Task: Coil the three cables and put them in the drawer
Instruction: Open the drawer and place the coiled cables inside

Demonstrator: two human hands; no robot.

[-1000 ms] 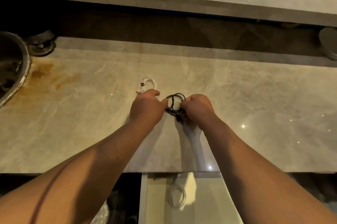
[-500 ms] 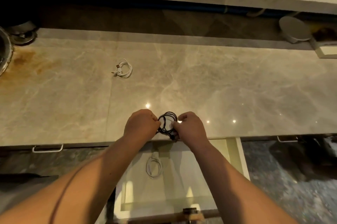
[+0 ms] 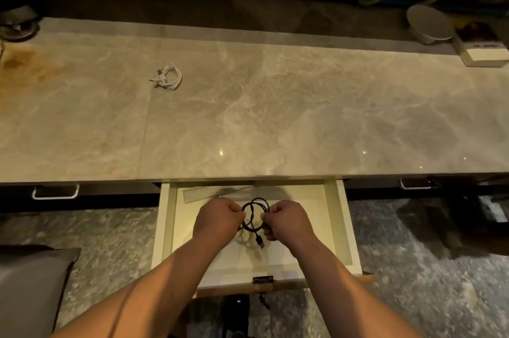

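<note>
View: looking down from a head camera at a long marble table [image 3: 275,106] with an open drawer [image 3: 165,216] pulled out below its front edge.
Left hand [image 3: 217,220]: a closed grip, pinching the left side of a black cable [image 3: 254,215]; the forearm comes in from the bottom left.
Right hand [image 3: 287,220]: a closed grip, pinching the right side of the same cable; the forearm comes in from the bottom right.
Black cable: wound into a small coil of several loops, held in the air between the 2 hands over the middle of the open drawer. 1 plug end [image 3: 260,242] hangs loose below the coil. Whether any part touches the drawer floor is hard to tell.
White cable [image 3: 169,79]: a loose coil lying on the table, left of centre and well away from the hands, with 2 plug ends sticking out on its left.
Drawer: pale inside, with a ruler-like strip [image 3: 201,194] lying near its back left corner. A faint pale loop under the hands may be another cable, but it is too hidden to be sure.
Handles: a metal handle [image 3: 55,191] on the closed drawer to the left, and another [image 3: 414,183] on the right.
Back right of table: a round grey object [image 3: 429,24] beside a white box [image 3: 484,55].
Back left of table: a brown stain [image 3: 24,62] on the marble.
Floor: speckled grey stone on both sides of the drawer.
</note>
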